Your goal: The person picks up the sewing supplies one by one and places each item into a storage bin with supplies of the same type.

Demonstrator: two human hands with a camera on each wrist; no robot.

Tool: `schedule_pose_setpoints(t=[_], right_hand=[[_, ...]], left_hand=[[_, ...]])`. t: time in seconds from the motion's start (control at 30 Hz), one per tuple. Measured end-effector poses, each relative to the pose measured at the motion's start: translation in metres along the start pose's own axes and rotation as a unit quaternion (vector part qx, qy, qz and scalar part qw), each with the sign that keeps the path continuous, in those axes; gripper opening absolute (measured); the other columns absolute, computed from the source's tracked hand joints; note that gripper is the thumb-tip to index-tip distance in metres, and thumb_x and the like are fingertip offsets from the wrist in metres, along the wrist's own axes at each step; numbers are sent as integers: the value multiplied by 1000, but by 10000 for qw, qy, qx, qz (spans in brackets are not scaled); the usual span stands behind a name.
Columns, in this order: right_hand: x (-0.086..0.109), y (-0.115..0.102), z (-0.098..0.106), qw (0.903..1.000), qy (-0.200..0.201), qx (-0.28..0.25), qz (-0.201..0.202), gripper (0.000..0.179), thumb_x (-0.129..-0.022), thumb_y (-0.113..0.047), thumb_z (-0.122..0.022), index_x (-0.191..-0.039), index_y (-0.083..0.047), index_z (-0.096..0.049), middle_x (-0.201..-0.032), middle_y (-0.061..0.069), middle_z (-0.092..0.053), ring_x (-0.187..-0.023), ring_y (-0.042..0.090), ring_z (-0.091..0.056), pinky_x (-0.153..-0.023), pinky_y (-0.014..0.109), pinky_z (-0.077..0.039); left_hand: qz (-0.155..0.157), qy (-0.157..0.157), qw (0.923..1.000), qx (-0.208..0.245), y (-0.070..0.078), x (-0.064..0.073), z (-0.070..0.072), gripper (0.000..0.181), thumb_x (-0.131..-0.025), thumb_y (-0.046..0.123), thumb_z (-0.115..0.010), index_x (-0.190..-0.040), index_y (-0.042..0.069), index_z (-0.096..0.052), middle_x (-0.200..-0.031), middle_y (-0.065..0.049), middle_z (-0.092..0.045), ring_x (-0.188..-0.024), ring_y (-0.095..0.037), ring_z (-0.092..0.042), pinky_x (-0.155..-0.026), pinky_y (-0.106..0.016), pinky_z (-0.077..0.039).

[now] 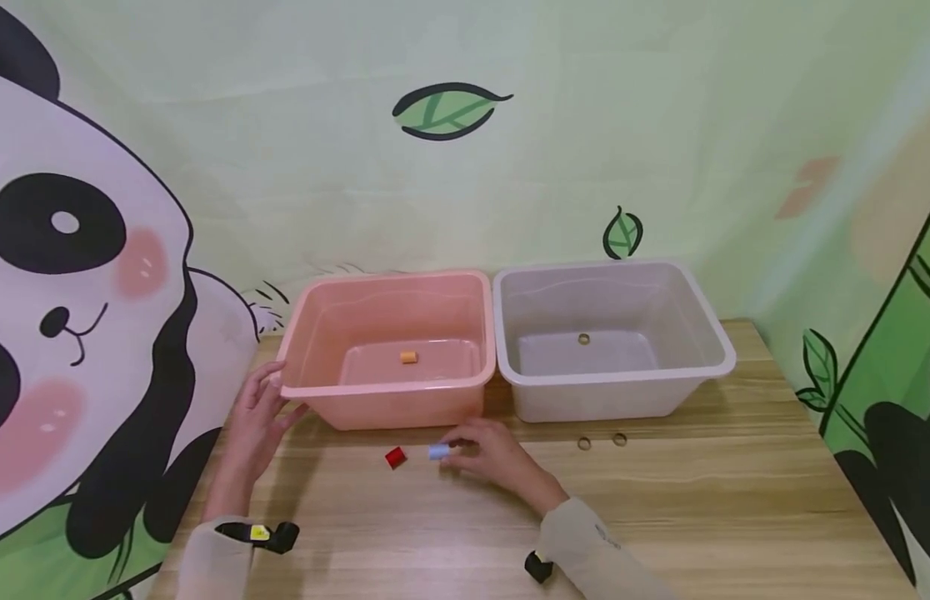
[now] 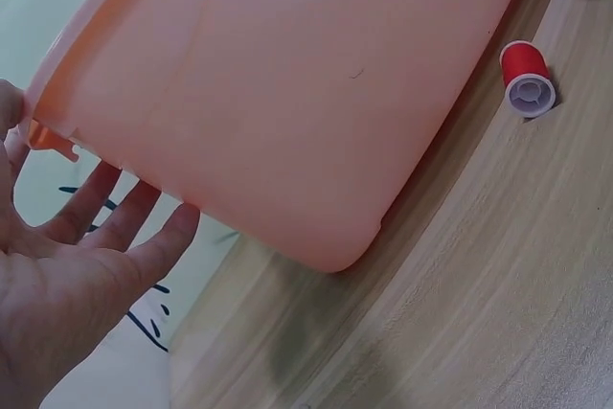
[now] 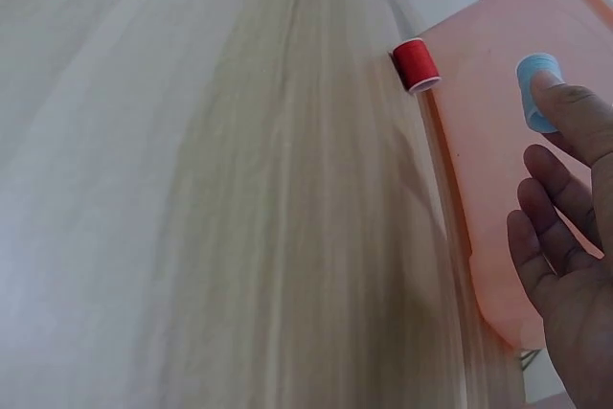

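My right hand [image 1: 498, 457] pinches a light blue spool of thread [image 3: 538, 93] between thumb and fingers, in front of the pink plastic basin [image 1: 405, 410]. A red spool of thread [image 2: 526, 74] lies on its side on the table, just left of the blue one in the head view. At the basin's left front corner, my left hand [image 1: 257, 421] holds the rim, with the thumb side at the edge and the other fingertips against the outer wall [image 2: 192, 93]. Inside the pink basin lies an orange spool [image 1: 408, 357].
To the right of the pink basin stands a grey basin [image 1: 615, 379] with a small brass-coloured ring [image 1: 583, 339] on its floor. Two similar rings, a left one [image 1: 583, 443] and a right one [image 1: 620, 438], lie before it on the wood-grain table [image 1: 705, 500]. A printed cloth hangs behind.
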State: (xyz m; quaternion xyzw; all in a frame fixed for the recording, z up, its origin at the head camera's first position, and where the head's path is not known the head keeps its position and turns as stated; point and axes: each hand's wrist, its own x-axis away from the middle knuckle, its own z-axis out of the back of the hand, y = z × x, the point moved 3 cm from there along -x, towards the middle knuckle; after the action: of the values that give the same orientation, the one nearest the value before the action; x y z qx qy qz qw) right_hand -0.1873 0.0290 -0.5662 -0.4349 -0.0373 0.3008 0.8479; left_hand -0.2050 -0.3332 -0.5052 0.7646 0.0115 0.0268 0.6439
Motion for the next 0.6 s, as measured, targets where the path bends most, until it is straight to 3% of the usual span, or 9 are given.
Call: schedule_pose_setpoints(t=[0.2, 0.4, 0.6], right_hand=[[6, 0, 2, 9997, -121, -62, -184, 26, -91, -30, -79, -114, -19, -75, -106, -5, -69, -97, 14, -64, -86, 28, -54], [8, -3, 8, 9992, -153, 111, -357, 27, -91, -31, -78, -117, -23, -75, -108, -9, -69, -100, 12, -63, -90, 32, -52], [7, -5, 16, 9996, -27, 151, -244, 26, -91, -31, -78, -116, -22, -75, -106, -8, -71, -98, 15, -64, -88, 32, -52]], left_hand=[[-54, 3, 10000, 12, 2, 2, 3, 43, -107, 31, -50, -149, 21, -41, -150, -4, -39, -127, -16, -54, -93, -30, -56], [-33, -8, 10000, 43, 0, 3, 2, 42, -107, 30, -50, -148, 22, -42, -149, -2, -40, -129, -18, -53, -95, -32, -55], [-56, 0, 10000, -36, 0, 1, 1, 44, -107, 31, -50, -149, 22, -41, -150, -2, -39, -131, -20, -51, -93, -31, -56]])
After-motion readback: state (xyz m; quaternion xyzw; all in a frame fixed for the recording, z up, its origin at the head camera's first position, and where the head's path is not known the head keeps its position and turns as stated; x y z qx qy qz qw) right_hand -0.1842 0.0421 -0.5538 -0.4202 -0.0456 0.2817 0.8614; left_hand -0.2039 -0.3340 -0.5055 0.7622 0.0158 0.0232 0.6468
